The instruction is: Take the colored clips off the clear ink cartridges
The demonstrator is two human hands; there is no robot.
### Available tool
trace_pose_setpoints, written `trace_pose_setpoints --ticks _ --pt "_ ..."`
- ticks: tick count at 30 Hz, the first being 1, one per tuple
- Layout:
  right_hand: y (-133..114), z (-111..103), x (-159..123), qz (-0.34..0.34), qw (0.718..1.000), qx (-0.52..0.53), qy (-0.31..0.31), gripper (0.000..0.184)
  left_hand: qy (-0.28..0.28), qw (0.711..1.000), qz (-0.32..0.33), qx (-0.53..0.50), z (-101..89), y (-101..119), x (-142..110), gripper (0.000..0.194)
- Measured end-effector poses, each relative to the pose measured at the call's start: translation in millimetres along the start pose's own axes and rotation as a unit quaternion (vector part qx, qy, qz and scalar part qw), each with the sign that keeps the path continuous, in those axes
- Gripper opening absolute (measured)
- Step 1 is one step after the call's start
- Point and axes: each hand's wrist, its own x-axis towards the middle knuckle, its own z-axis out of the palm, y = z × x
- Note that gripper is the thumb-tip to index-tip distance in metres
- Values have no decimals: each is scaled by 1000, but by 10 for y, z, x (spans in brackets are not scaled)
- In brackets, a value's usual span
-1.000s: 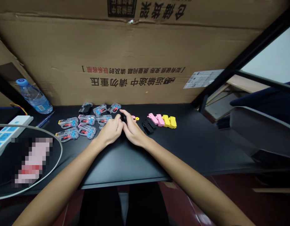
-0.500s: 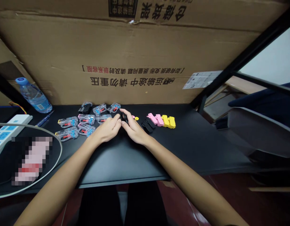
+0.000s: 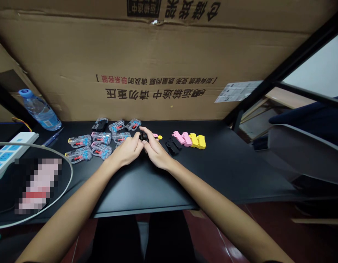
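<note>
My left hand (image 3: 130, 149) and my right hand (image 3: 157, 150) meet over the table, both closed on a small black plastic part (image 3: 143, 136). Fingers cover most of it, so its full shape is hidden. To the left lie several clear toy pistols (image 3: 102, 138) with blue and red pieces inside. Just right of my right hand's fingers are small pink and yellow round pieces (image 3: 160, 137). Beyond them rest black plastic pieces (image 3: 173, 146), then pink plastic pieces (image 3: 183, 138) and yellow plastic pieces (image 3: 197, 141), side by side.
A tall cardboard sheet (image 3: 158, 54) stands along the back of the black table (image 3: 218, 175). At the left are a water bottle (image 3: 41, 111), a pen (image 3: 53, 137), a white power strip (image 3: 14, 153) and a looped cable (image 3: 71, 175). A black metal frame (image 3: 237, 120) rises at the right.
Both hands stay together on the black part, with only slight finger movement. The whole view has shifted a little; the pieces on the table lie as before.
</note>
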Motion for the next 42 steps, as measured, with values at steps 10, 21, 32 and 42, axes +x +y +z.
trace_pose_setpoints --ticks 10,21,32,42 --pt "6 -19 49 -2 1000 20 15 60 41 996 3 -79 -7 68 23 18" --pt "159 -215 116 102 987 83 87 40 103 920 -122 -358 -63 -44 152 16" --pt "45 -272 129 141 975 164 53 33 63 997 47 14 -123 81 1 17" --pt "29 -238 67 96 987 121 51 16 -87 976 121 159 -99 280 -100 18"
